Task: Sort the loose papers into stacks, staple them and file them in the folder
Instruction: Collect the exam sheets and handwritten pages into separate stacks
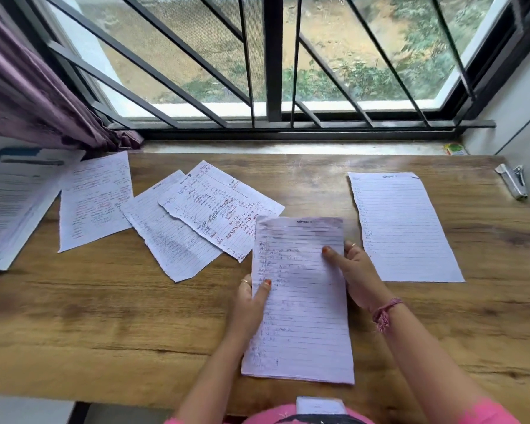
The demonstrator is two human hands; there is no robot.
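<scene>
While both hands (251, 301) (354, 276) pinch our lined handwritten sheet (300, 301), the started white lined-paper stack (407, 228) lies just right, long axes parallel, right hand nearer.

Daylight pours through a barred window (273, 56) above the wooden bench (104, 316), a purple curtain (28, 96) bunched at the left, greenery outside.

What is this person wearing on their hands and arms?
The left hand has a thin ring and orange-red polish on the thumbnail. The right hand has a ring, the same nail polish, and a pink thread bracelet at the wrist. Pink sleeves show near the shoulders.
</scene>
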